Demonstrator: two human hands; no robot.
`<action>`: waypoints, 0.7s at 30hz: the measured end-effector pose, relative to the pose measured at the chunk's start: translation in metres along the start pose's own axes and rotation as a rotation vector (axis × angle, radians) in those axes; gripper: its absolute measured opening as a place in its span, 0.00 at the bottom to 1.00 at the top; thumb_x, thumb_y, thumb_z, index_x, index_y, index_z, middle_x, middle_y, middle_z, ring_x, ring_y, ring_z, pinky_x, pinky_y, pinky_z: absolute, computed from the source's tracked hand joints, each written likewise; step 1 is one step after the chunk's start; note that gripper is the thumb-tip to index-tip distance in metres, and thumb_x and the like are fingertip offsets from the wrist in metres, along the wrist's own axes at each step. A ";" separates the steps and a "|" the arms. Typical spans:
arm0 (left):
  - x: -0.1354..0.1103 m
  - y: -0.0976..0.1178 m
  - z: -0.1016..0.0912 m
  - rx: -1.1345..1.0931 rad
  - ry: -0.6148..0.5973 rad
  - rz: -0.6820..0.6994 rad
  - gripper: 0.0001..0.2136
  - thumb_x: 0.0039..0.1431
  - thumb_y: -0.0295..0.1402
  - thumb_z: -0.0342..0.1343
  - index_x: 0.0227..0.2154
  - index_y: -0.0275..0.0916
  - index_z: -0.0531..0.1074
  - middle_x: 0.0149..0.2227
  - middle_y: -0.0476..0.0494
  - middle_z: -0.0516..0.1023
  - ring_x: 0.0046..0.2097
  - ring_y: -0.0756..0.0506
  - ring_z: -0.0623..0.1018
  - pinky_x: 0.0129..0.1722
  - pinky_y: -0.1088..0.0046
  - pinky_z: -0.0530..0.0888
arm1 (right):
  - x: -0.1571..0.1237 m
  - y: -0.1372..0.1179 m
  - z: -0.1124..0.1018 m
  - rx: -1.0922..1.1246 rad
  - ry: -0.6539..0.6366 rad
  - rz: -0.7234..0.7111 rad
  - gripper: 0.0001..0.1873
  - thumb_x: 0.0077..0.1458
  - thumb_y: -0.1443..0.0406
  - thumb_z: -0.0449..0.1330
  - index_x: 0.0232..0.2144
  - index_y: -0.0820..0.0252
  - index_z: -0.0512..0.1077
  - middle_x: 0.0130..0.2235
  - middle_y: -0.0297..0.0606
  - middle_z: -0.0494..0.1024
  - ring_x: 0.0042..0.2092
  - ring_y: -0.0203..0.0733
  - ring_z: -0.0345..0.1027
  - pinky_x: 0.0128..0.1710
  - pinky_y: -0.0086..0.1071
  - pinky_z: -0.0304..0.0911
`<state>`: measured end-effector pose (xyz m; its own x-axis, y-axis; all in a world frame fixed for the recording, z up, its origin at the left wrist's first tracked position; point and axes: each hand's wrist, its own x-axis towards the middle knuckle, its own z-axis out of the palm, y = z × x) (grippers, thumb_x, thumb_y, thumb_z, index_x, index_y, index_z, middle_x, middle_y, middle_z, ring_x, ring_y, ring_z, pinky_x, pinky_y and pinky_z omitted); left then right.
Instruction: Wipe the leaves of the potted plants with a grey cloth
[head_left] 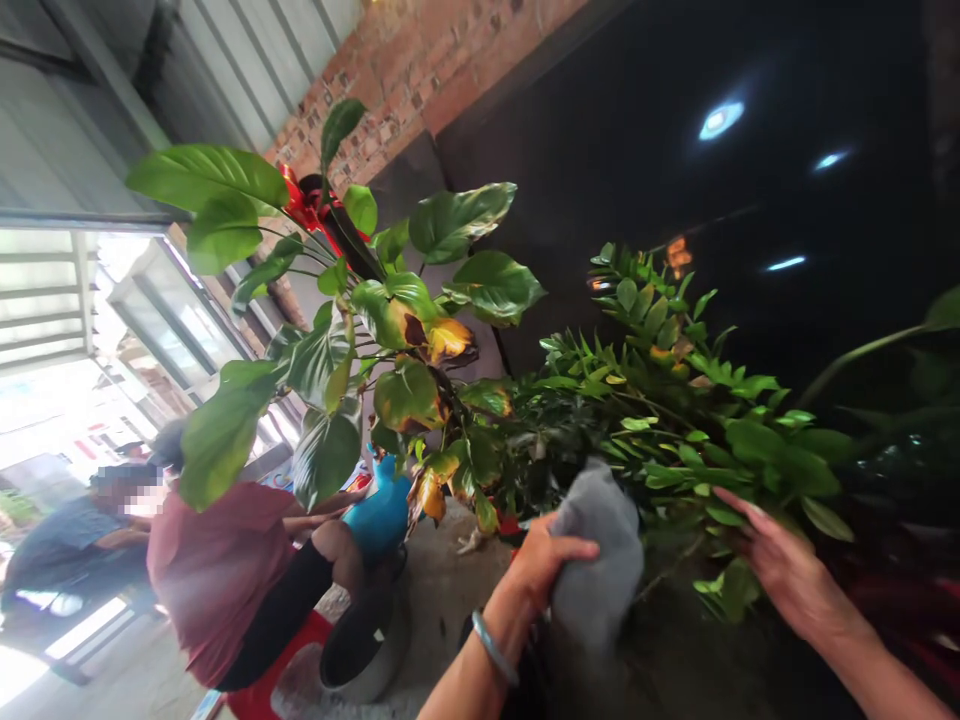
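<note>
My left hand point(546, 560), with a bracelet point(493, 648) on the wrist, grips a grey cloth point(600, 560) that hangs down in loose folds. On the right, my right hand point(780, 570) has its fingers stretched out and is by the lower leaves of a bushy green plant point(675, 400). Whether the fingertips touch a leaf I cannot tell. Nothing shows in that hand. Left of the cloth stands a tall plant with broad leaves point(420, 390), some of them yellow and brown at the edges.
A person in a pink shirt point(225, 570) sits on a red stool point(289, 660) at the left, beside a blue object point(379, 515) and a dark bucket point(364, 645). Another person point(71, 550) sits farther back. A dark glossy panel point(675, 180) rises behind the plants.
</note>
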<state>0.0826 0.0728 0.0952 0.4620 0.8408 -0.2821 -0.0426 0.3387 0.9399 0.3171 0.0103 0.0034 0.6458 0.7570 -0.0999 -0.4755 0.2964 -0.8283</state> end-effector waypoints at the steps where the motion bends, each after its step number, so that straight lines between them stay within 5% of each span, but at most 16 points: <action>1: -0.007 -0.005 -0.002 0.020 -0.083 -0.033 0.21 0.23 0.27 0.67 0.29 0.32 0.79 0.26 0.44 0.81 0.27 0.45 0.76 0.32 0.69 0.72 | 0.000 0.000 -0.001 0.007 -0.011 0.011 0.15 0.38 0.54 0.65 0.30 0.51 0.81 0.42 0.38 0.83 0.46 0.50 0.73 0.35 0.30 0.72; 5: -0.028 0.021 -0.007 -0.027 -0.208 0.089 0.23 0.25 0.29 0.69 0.34 0.33 0.80 0.27 0.44 0.81 0.30 0.43 0.78 0.34 0.69 0.72 | 0.002 -0.004 -0.003 0.043 -0.033 0.010 0.13 0.39 0.53 0.65 0.28 0.51 0.82 0.39 0.39 0.83 0.40 0.49 0.74 0.32 0.33 0.73; 9: -0.006 0.056 0.007 -0.186 -0.044 0.296 0.24 0.28 0.32 0.69 0.36 0.37 0.79 0.27 0.48 0.80 0.28 0.46 0.76 0.33 0.71 0.71 | 0.004 -0.002 0.000 0.055 -0.040 -0.015 0.13 0.38 0.53 0.67 0.29 0.48 0.81 0.39 0.36 0.83 0.38 0.46 0.74 0.31 0.32 0.72; 13: 0.023 0.026 0.030 -0.165 0.023 0.113 0.23 0.22 0.32 0.69 0.30 0.36 0.78 0.24 0.48 0.79 0.25 0.48 0.73 0.32 0.70 0.70 | 0.004 0.005 0.004 0.031 -0.019 -0.019 0.16 0.38 0.50 0.66 0.29 0.48 0.81 0.43 0.36 0.83 0.45 0.51 0.72 0.34 0.36 0.71; 17: 0.006 -0.010 0.023 0.089 -0.172 -0.130 0.22 0.20 0.28 0.69 0.29 0.35 0.79 0.25 0.47 0.80 0.30 0.45 0.75 0.35 0.68 0.71 | 0.004 0.008 0.000 -0.047 -0.025 -0.017 0.19 0.41 0.47 0.63 0.32 0.50 0.81 0.44 0.39 0.82 0.48 0.56 0.71 0.40 0.41 0.70; 21: -0.019 0.021 0.005 0.181 -0.301 -0.033 0.21 0.24 0.29 0.69 0.31 0.34 0.80 0.27 0.46 0.80 0.31 0.44 0.75 0.35 0.68 0.71 | 0.003 0.003 -0.005 -0.044 -0.072 -0.050 0.18 0.44 0.49 0.62 0.33 0.51 0.80 0.43 0.39 0.82 0.43 0.52 0.73 0.40 0.40 0.70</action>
<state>0.0775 0.0621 0.1210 0.7022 0.6592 -0.2692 0.1224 0.2607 0.9576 0.3213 0.0105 -0.0021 0.6226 0.7823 -0.0197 -0.4163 0.3098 -0.8549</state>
